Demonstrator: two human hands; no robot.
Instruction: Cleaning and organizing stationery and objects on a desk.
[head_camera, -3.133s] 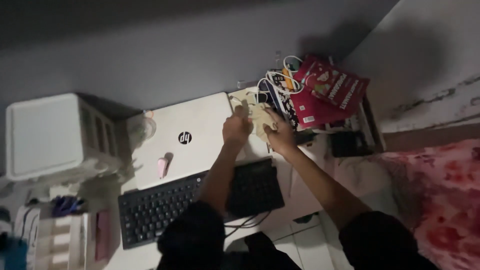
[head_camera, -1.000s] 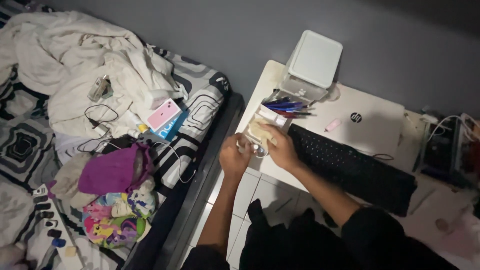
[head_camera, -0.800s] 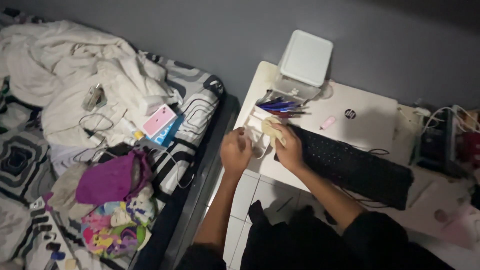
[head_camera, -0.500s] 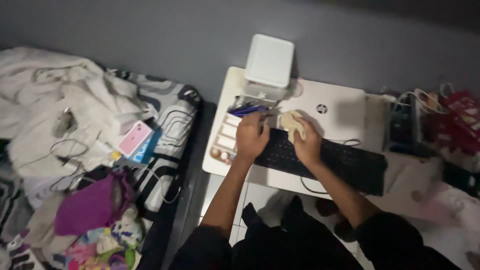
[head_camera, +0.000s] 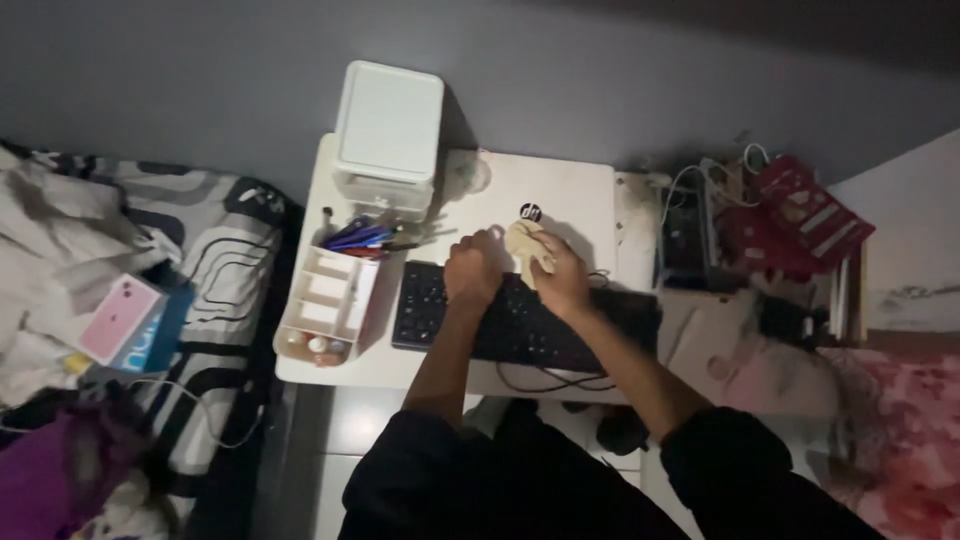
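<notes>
The right hand (head_camera: 562, 278) has its fingers bunched around a pale cloth (head_camera: 524, 243), pressing it onto the closed white laptop (head_camera: 560, 195) lid. The left hand (head_camera: 472, 270), loosely curled and holding nothing, rests on the black keyboard (head_camera: 520, 325), seemingly for steadying.

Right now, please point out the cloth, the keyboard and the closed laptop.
cloth (head_camera: 524, 246), head view, on its crumpled middle
keyboard (head_camera: 430, 305), head view, on its left keys
closed laptop (head_camera: 560, 195), head view, on its bare lid
</notes>
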